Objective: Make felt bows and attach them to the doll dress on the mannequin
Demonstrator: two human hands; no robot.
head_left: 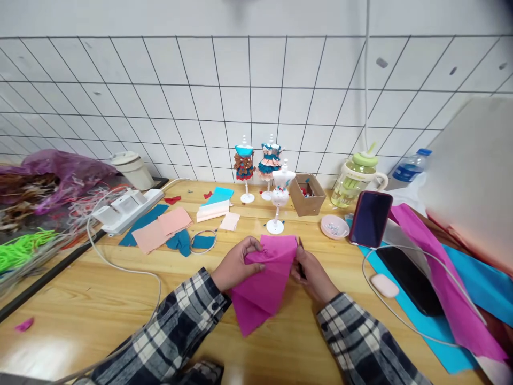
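Magenta fabric [264, 289] hangs from my hands over the front middle of the table, its lower corner pointing down. My left hand [239, 264] pinches its upper left part between thumb and fingers, where the cloth is bunched. Along the right edge of the cloth, my right hand [310, 270] is closed around a slim dark tool [301, 271] that looks like scissors; most of it is hidden by the fingers. Just beyond the cloth stands a small white dress form [284, 179] with a white piece around its lower body. Two more mini dress forms [244, 160] behind it wear ruffled outfits.
Peach [162, 230], teal and blue fabric pieces lie left of centre beside a hoop [203, 241]. A power strip [136, 208] and cables run along the left. Rightward are a cardboard box [308, 200], pink dish [334, 227], propped phone [371, 219] and green-lidded jug [355, 179].
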